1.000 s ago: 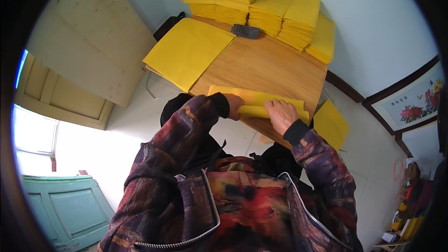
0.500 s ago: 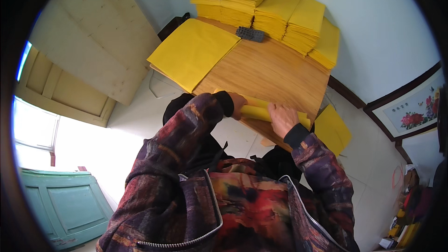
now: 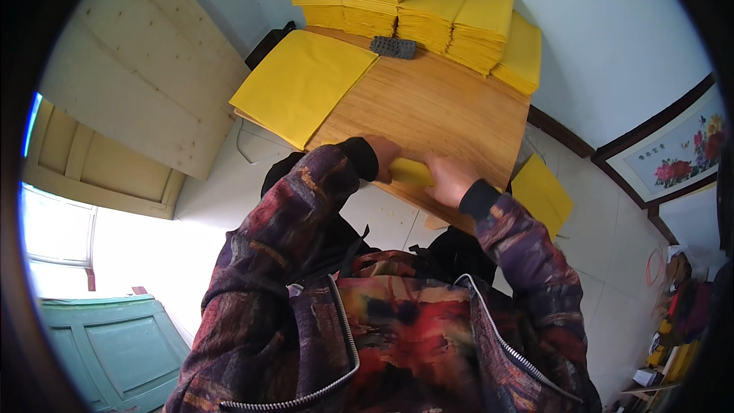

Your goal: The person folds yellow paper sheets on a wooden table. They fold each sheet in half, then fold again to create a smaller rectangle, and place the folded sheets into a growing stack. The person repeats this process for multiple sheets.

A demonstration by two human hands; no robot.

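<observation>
**A:** What surface am I looking at?

**B:** I see a wooden worktop [image 3: 436, 107], light brown with visible grain, viewed from above my head. At its near edge my left hand [image 3: 382, 154] and right hand [image 3: 449, 179] both rest on a folded yellow paper [image 3: 411, 172]. The left fingers curl over its left end; the right fingers lie flat and together, pressing its right end down.

**A:** What else is on it?

**B:** A large flat pile of yellow sheets [image 3: 304, 82] overhangs the left edge. Along the far edge stand tall stacks of folded yellow paper [image 3: 428, 0], touching one another. Just in front of them lies a small dark ridged block [image 3: 394, 47].

**A:** And the room?

**B:** Pale tiled floor [image 3: 604, 260] all around. More yellow sheets [image 3: 541, 193] lie below the worktop's right near corner. A pale wooden board [image 3: 138, 69] leans at the left, a teal door [image 3: 107, 352] shows lower left, and a framed flower picture [image 3: 673, 159] is on the right. My patterned jacket [image 3: 382, 329] fills the foreground.
</observation>
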